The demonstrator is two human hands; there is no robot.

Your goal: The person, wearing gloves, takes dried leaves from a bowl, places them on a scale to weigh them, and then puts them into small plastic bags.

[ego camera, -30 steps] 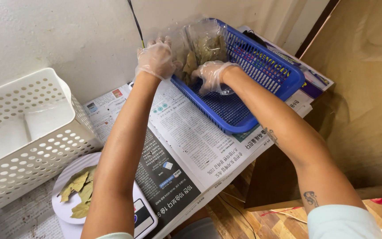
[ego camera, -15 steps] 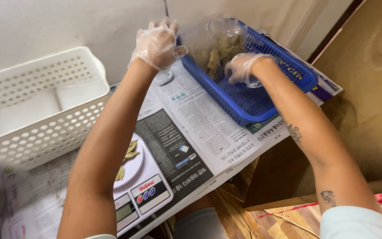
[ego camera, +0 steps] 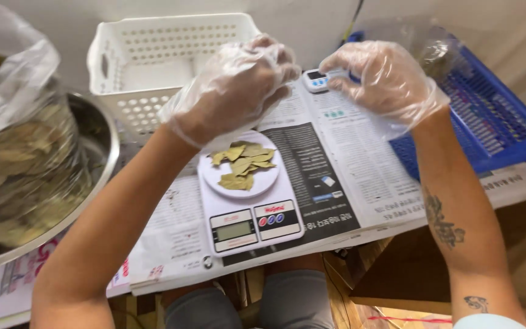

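Note:
Both hands wear thin clear plastic gloves. My left hand [ego camera: 232, 91] hovers above the white plate [ego camera: 214, 180] of dried bay leaves [ego camera: 241, 163] on a white digital kitchen scale [ego camera: 252, 220]; its fingers are loosely curled with nothing in them. My right hand [ego camera: 388, 79] is level with it to the right, over the newspaper [ego camera: 360, 170], fingers bent and apart. Its fingertips reach toward a small white device with blue buttons [ego camera: 315, 80]; I cannot tell whether they touch it. The two hands' fingertips are a few centimetres apart.
A white perforated basket [ego camera: 153, 55] stands behind the scale. A blue plastic basket [ego camera: 494, 122] at the right holds a clear bag [ego camera: 433, 45]. On the left, a metal bowl [ego camera: 101, 143] holds a big plastic bag of dried leaves [ego camera: 13, 152]. My knees show below the table edge.
Both hands have drawn back from the blue basket, leaving the clear bag of leaves in it, and now hover over the scale. The view has swung left and down.

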